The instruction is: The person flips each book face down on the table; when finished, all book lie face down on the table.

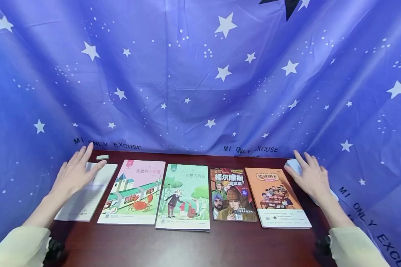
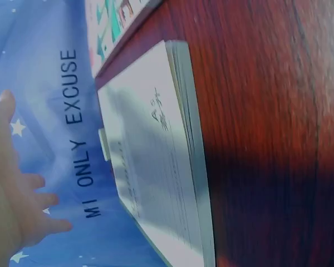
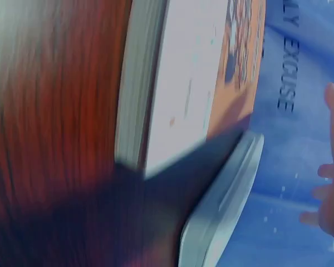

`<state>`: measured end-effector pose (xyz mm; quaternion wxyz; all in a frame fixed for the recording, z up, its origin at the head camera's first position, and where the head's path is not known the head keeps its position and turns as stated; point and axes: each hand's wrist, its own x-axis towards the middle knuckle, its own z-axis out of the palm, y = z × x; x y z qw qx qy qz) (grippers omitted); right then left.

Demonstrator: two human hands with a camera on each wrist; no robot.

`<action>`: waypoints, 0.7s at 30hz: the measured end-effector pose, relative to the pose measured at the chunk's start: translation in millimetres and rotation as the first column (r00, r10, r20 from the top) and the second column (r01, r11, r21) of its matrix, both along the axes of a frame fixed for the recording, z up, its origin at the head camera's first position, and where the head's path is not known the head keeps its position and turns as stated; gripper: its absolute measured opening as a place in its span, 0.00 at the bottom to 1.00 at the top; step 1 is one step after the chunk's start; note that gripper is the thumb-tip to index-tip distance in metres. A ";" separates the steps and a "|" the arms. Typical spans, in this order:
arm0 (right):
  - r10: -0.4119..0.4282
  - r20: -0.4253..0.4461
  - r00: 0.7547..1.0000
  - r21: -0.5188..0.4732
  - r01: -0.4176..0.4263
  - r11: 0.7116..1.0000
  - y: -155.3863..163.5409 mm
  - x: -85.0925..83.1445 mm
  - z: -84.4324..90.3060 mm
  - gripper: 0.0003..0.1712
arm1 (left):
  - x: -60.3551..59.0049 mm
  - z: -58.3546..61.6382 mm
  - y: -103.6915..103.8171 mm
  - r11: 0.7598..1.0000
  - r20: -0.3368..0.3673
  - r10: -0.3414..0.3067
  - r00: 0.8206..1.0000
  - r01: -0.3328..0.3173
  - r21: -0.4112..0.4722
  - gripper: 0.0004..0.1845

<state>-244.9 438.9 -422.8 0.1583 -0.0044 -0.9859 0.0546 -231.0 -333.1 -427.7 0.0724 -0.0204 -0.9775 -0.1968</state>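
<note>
My left hand (image 1: 74, 171) spreads its fingers over a white notebook (image 1: 83, 205) at the left end of a row, holding nothing. In the left wrist view the notebook (image 2: 150, 150) shows ruled lines and handwriting, its pages stacked thick. At the other end my right hand (image 1: 310, 177), fingers extended, hovers over a pale, flat, rounded object (image 1: 293, 165) that it partly covers. This object (image 3: 225, 200) lies beside the orange book (image 1: 277, 196) in the right wrist view. Between them lie a pink book (image 1: 133, 193), a green book (image 1: 183, 196) and a detective-cover book (image 1: 233, 196).
A small pale eraser-like block (image 1: 102, 157) sits behind the notebook. The dark red wooden table (image 1: 187, 248) meets a blue star-patterned curtain (image 1: 187, 74) at its back and sides.
</note>
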 end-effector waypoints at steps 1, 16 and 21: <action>0.007 -0.015 1.000 -0.022 -0.007 1.000 -6.1 -1.0 0.3 0.48 | 0.2 1.4 0.8 1.000 0.005 0.001 1.000 -0.001 0.020 0.48; 0.297 -0.145 0.944 -0.419 -0.331 0.846 -108.7 -30.4 0.8 0.36 | 8.8 15.2 13.2 0.939 0.143 -0.057 0.988 0.005 0.345 0.41; 0.351 -0.147 0.925 -0.469 -0.378 0.798 -144.8 -34.8 6.2 0.33 | 9.5 11.9 23.6 0.918 0.094 -0.088 0.992 0.045 0.393 0.39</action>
